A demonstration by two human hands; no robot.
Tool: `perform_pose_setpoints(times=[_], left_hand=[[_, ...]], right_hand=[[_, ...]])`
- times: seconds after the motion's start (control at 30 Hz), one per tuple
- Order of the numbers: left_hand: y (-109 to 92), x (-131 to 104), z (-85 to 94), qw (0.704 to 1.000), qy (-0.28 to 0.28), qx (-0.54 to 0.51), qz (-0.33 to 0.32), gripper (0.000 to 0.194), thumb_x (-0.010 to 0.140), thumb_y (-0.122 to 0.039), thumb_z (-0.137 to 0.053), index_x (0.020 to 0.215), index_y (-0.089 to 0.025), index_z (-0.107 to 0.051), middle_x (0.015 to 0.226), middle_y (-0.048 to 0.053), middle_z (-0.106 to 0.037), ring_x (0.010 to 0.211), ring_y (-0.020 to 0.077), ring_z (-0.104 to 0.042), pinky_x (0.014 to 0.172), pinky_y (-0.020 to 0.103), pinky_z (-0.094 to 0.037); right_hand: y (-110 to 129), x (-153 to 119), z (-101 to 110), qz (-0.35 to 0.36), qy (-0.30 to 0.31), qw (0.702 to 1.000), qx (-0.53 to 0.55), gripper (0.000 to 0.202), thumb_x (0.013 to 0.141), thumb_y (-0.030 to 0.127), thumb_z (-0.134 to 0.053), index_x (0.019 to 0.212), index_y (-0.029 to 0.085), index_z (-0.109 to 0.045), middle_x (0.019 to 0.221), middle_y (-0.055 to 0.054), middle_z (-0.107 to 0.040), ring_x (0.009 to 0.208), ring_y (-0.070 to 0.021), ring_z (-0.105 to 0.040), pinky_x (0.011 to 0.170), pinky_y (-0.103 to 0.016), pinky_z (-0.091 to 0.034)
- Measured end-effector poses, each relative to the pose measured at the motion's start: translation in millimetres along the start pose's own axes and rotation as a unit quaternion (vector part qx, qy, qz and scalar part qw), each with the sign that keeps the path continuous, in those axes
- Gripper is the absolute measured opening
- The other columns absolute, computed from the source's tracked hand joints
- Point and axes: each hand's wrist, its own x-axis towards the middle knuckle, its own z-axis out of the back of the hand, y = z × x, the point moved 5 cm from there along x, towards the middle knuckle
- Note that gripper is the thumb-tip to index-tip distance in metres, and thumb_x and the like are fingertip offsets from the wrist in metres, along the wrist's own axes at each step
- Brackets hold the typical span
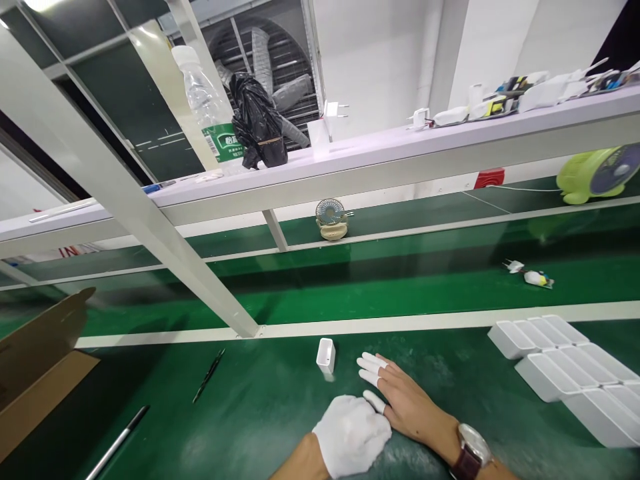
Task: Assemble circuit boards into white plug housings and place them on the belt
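My left hand (353, 437) wears a white glove and is curled into a fist on the dark green tabletop (240, 427). Whatever it may hold is hidden under the glove. Beside it, my right hand (407, 400) lies palm down with its fingers stretched out, white covers on several fingertips and a watch on the wrist; its thumb is close to the glove. Just beyond both hands stands a small white open-topped plastic case (325, 355), untouched. Several similar white cases (575, 373) sit in rows at the right.
Black tweezers (209, 377), a silver rod-shaped tool (117, 443) and a cardboard box (45, 373) are at the left. Behind a pale rail runs a green belt (380, 293) carrying a small plug assembly (537, 278). A slanted post (190, 267) and overhead shelf (350, 170) cross in front.
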Motion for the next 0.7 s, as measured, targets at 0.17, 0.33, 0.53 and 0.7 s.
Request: perform_pose_setpoints(times=[0.17, 0.33, 0.53, 0.7], left_hand=[[6.7, -1.8, -1.4, 0.999, -0.021, -0.032, 0.030, 0.018, 0.092, -0.023, -0.052, 0.074, -0.022, -0.054, 0.066, 0.000, -0.063, 0.061, 0.0160, -0.059, 0.054, 0.034, -0.031], [13.2, -6.3, -5.5, 0.991, -0.079, -0.074, 0.077, 0.020, 0.092, -0.018, -0.048, 0.073, -0.023, -0.056, 0.066, 0.001, -0.063, 0.061, 0.0147, -0.061, 0.059, 0.031, -0.037], [18.9, -9.3, -6.9, 0.986, -0.095, -0.051, 0.124, 0.026, 0.092, -0.016, -0.044, 0.071, -0.023, -0.057, 0.062, 0.001, -0.062, 0.057, 0.0152, -0.061, 0.057, 0.033, -0.035], [20.4, -7.5, 2.2, 0.986, -0.113, -0.055, 0.113, 0.028, 0.096, -0.018, -0.045, 0.072, -0.023, -0.059, 0.062, 0.001, -0.061, 0.057, 0.0150, -0.061, 0.058, 0.032, -0.038]], right_hand=[[1.8, 2.9, 4.2, -0.006, 0.000, 1.000, 0.000, 0.055, 0.091, 0.009, -0.052, 0.145, 0.018, -0.047, 0.150, -0.014, -0.051, 0.144, -0.0301, -0.042, 0.116, -0.055, -0.041], [3.0, 5.9, 6.2, -0.010, 0.021, 1.000, 0.013, 0.057, 0.089, 0.007, -0.050, 0.144, 0.019, -0.050, 0.150, -0.014, -0.051, 0.143, -0.0309, -0.042, 0.117, -0.057, -0.039], [0.5, 4.3, 3.3, -0.007, 0.003, 0.999, 0.031, 0.055, 0.090, 0.007, -0.052, 0.144, 0.019, -0.050, 0.151, -0.014, -0.050, 0.144, -0.0293, -0.040, 0.119, -0.056, -0.036], [2.3, 8.9, 9.3, -0.012, -0.018, 0.999, 0.037, 0.047, 0.095, 0.017, -0.054, 0.142, 0.019, -0.052, 0.148, -0.013, -0.054, 0.142, -0.0274, -0.044, 0.121, -0.052, -0.035]])
